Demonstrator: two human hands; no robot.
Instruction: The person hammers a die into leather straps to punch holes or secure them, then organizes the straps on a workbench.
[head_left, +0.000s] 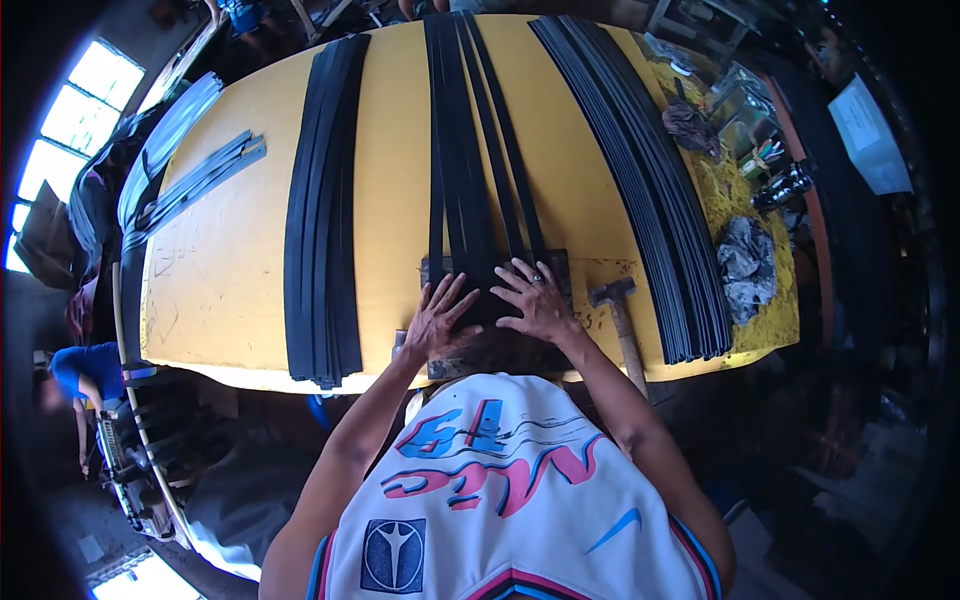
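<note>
Long black strips (468, 180) run down the middle of the yellow table, and their near ends lie on a dark board (497, 355). My left hand (437, 320) rests on the left side of these ends with its fingers spread. On the right side, my right hand (537, 303) also lies flat with fingers apart and a ring on one finger. Both palms face down, and neither hand grips anything. A hammer (618, 310) with a wooden handle lies just right of my right hand.
A bundle of black strips (325, 210) lies left on the yellow table (390, 200), and a thicker stack (650, 200) lies right. Grey strips (205, 180) are at the far left. A crumpled plastic bag (748, 265) sits at the right edge. A person in blue (88, 372) is at lower left.
</note>
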